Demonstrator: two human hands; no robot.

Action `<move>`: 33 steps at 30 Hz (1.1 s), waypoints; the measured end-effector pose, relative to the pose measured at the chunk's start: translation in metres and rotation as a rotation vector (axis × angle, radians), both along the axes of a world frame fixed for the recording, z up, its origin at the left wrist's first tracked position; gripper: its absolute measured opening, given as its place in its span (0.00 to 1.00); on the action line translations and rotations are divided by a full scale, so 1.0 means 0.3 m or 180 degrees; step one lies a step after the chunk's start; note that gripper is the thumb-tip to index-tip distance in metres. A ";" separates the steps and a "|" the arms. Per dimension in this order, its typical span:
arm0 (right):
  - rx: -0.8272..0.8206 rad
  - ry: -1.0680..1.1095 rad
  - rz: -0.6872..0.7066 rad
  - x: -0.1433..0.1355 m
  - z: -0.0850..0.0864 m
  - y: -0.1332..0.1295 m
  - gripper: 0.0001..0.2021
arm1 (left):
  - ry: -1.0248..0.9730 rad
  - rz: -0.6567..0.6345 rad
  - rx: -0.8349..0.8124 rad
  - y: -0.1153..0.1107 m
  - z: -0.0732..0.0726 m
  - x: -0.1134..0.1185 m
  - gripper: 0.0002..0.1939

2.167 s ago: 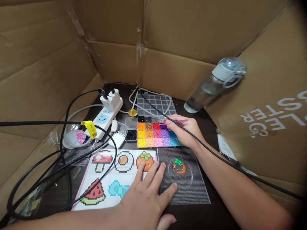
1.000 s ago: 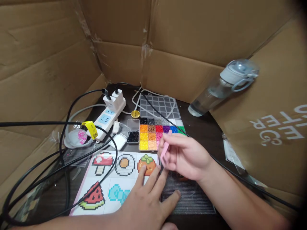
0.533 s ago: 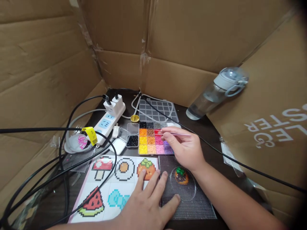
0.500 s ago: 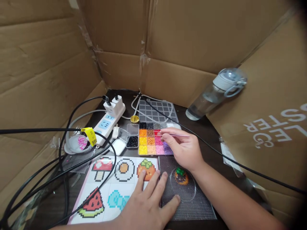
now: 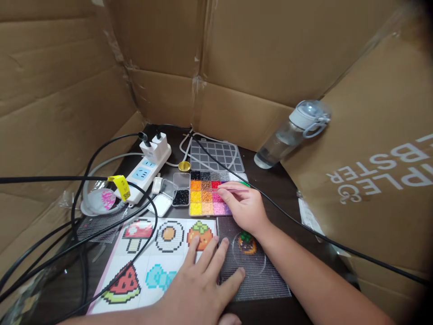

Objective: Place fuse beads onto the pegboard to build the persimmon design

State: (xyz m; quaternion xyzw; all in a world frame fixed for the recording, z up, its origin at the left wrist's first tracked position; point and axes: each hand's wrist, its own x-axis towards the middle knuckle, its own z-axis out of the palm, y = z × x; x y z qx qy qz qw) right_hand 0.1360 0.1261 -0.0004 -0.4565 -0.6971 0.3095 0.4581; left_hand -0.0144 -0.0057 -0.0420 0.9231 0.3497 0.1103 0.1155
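My right hand pinches a pair of thin pink tweezers. Their tips point left over the divided bead box, near the brown and red beads. Spread flat, my left hand rests across the pattern sheet and the edge of the clear pegboard. Its fingertips lie by the printed orange persimmon. On the pegboard, partly beside my right forearm, sits a small bead figure with a green top and orange rim. Whether the tweezers hold a bead is too small to tell.
Behind the bead box lies its open lid. Left of it are a small case of black beads, a white container and a power strip. Black cables cross the sheet. A water bottle leans against the cardboard wall.
The whole view has shifted, so things appear further left. The tweezers stay over the bead box with their tips slightly further left among its compartments. My left hand stays flat in place.
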 end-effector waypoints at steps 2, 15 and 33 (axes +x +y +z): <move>0.0062 -0.0075 0.0064 0.001 -0.006 0.001 0.06 | -0.0023 0.0003 -0.0089 -0.003 0.004 -0.001 0.32; -0.0204 -0.0339 0.0111 0.004 -0.014 -0.004 0.08 | -0.0072 0.0048 -0.0234 -0.006 0.009 -0.003 0.32; -0.0514 -0.0284 -0.0035 0.006 -0.022 -0.004 0.08 | -0.0088 0.0038 -0.0222 -0.006 0.023 -0.004 0.32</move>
